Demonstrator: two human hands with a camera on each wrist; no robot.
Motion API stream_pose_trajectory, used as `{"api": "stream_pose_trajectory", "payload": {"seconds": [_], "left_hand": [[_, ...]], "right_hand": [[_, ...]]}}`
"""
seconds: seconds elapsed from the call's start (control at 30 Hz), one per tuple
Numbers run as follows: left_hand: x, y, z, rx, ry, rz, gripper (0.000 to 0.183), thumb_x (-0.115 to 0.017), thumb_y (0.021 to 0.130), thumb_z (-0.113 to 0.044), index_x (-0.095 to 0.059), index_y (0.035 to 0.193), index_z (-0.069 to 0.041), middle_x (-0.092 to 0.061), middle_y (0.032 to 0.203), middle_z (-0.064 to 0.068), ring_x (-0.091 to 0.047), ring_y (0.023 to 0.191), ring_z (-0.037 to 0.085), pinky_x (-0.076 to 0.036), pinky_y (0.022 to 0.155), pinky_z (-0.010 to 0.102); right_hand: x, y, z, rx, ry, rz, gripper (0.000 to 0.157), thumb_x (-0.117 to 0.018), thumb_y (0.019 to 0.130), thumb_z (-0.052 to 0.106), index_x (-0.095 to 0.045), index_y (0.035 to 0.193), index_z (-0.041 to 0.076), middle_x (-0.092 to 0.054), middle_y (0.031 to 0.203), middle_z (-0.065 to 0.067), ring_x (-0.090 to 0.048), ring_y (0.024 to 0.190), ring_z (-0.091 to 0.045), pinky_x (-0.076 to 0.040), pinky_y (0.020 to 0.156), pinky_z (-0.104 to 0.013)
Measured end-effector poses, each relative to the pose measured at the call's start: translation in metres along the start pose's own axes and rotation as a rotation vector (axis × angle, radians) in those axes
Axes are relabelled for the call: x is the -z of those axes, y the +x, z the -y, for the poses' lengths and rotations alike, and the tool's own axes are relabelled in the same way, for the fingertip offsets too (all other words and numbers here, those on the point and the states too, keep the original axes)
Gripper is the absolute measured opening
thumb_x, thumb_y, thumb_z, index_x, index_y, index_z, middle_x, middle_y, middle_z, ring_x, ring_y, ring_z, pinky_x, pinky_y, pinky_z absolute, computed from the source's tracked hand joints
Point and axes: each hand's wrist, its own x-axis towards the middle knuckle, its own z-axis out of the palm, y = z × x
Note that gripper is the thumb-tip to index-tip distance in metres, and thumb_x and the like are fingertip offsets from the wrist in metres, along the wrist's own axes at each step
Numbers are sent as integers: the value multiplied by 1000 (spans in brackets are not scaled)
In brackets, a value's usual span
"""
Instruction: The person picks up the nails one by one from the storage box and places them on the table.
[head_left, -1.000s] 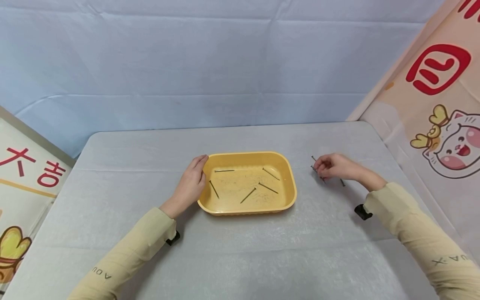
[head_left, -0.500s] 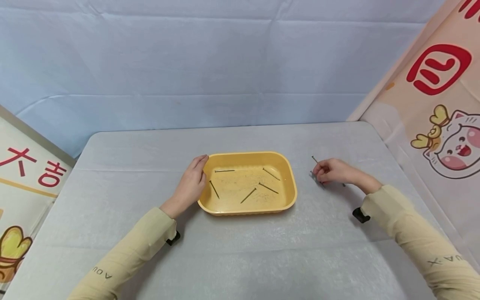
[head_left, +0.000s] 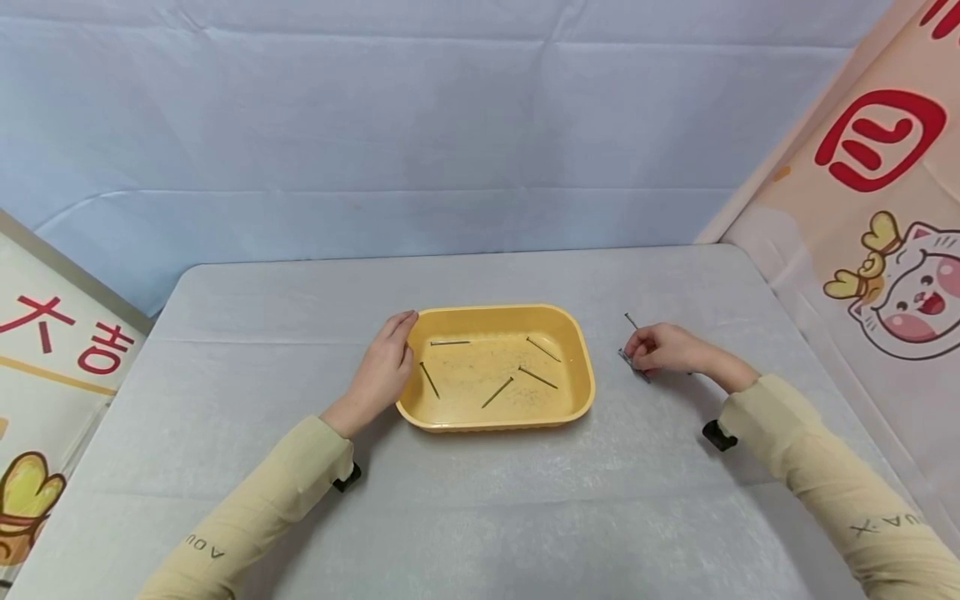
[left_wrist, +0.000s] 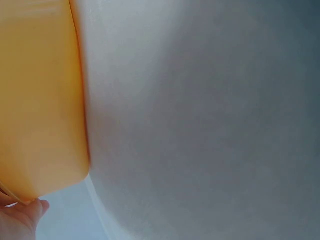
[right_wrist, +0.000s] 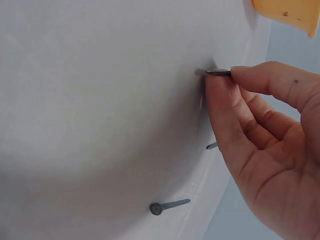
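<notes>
My left hand [head_left: 381,371] grips the left end of a yellow plastic tray [head_left: 491,425], fingers at the rim near its far corner. In the left wrist view its fingers show at the lower left, against the tray's rim. Several nails lie spread out on the tray's floor, among them a slanted nail [head_left: 497,392] near the front. To the right of the tray my right hand [head_left: 667,348] pinches a nail [right_wrist: 218,72] between thumb and forefinger, close over the table. Another nail [head_left: 631,320] shows just beyond the fingers, partly hidden by them.
One loose nail [right_wrist: 170,205] lies on the table in the right wrist view; in the head view the right wrist mostly covers a nail [head_left: 690,373]. A grey cloth covers the table [head_left: 480,517]. Printed panels [head_left: 885,250] stand at both sides.
My right hand has shifted slightly toward the person, and the pinched nail has come along with it. The left hand, the tray and the nails inside it have stayed put.
</notes>
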Motion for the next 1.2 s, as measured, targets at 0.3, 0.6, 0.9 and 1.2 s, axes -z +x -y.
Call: {"api": "stream_pose_trajectory", "payload": {"seconds": [0.3,0.6,0.9,1.2], "left_hand": [[-1,0,0,1,1,-5,45,-40,90,2,-36,135,7,-38,137,17,-36,127,29,-33,103,41],[-1,0,0,-2,4,-11,45,-41,90,2,-37,135,6,-38,136,17,-37,126,29,-35,102,41],[-1,0,0,-3,5,-9,45,-41,90,2,-37,135,7,-38,136,17,-37,126,29,-34,102,41],[-1,0,1,-11,12,-15,45,-41,90,2,-37,135,7,-39,136,18,-38,125,29,-34,102,41]], "right_hand": [[-4,1,3,-13,-96,-42,15,-58,80,5,-59,91,-3,-53,63,1,-50,58,-12,-40,55,-24],[-5,3,4,-21,-161,-60,10,-57,78,3,-60,87,-2,-55,62,1,-50,56,-12,-40,56,-26],[-1,-1,10,5,-166,-51,13,-57,82,5,-60,91,-3,-59,68,-3,-54,60,-15,-43,56,-27],[11,-5,20,35,-248,-89,14,-58,82,7,-61,92,-3,-61,76,-4,-54,64,-14,-44,57,-28]]}}
